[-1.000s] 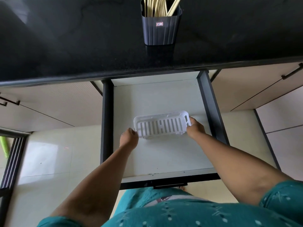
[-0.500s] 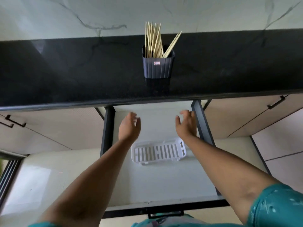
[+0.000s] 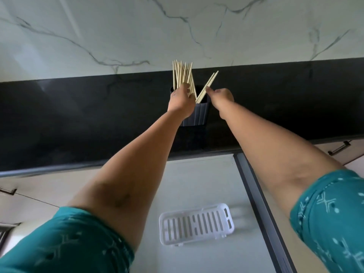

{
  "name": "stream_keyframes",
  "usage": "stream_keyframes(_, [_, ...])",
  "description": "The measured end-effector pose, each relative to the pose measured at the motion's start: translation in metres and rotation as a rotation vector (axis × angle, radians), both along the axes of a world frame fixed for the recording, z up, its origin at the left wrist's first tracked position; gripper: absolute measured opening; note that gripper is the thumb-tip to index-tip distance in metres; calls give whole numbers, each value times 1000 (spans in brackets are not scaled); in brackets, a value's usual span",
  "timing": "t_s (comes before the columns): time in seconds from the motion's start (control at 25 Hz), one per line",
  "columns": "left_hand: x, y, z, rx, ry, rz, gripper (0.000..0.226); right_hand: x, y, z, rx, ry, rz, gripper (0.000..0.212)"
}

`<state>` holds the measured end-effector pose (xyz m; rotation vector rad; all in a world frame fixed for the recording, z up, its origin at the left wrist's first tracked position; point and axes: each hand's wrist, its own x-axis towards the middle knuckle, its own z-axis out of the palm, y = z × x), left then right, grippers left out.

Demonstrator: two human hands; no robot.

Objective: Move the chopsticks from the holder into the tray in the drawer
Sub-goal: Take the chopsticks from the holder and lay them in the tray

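Observation:
A dark ribbed holder stands on the black countertop with a bunch of pale wooden chopsticks upright in it and one pair leaning right. My left hand is wrapped around the upright bunch at the holder's mouth. My right hand touches the lower part of the leaning pair with its fingertips; whether it grips them is unclear. The white slotted tray lies empty on the floor of the open drawer, below and between my arms.
A marble wall rises right behind the holder. The drawer's dark right side rail runs along my right forearm. A cabinet front with a dark bar handle is at the right, below the counter edge.
Both hands let go of the tray, rose out of the drawer and reached the holder on the counter. The view tilted up; the tray stays in the drawer.

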<state>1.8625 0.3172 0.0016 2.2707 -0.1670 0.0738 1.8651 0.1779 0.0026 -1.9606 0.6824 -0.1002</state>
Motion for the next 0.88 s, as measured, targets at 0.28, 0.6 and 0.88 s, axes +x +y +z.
stream_keyframes(0.28, [33, -15, -25, -2, 34, -1, 44, 65, -3, -22, 97, 55, 2, 52])
stream_keyframes(0.6, [16, -10, -40, 49, -281, 8, 27, 73, -10, -19, 93, -92, 44, 23])
stream_keyframes(0.88, [2, -10, -19, -74, -252, 57, 34, 41, -12, 27, 123, -302, -28, 25])
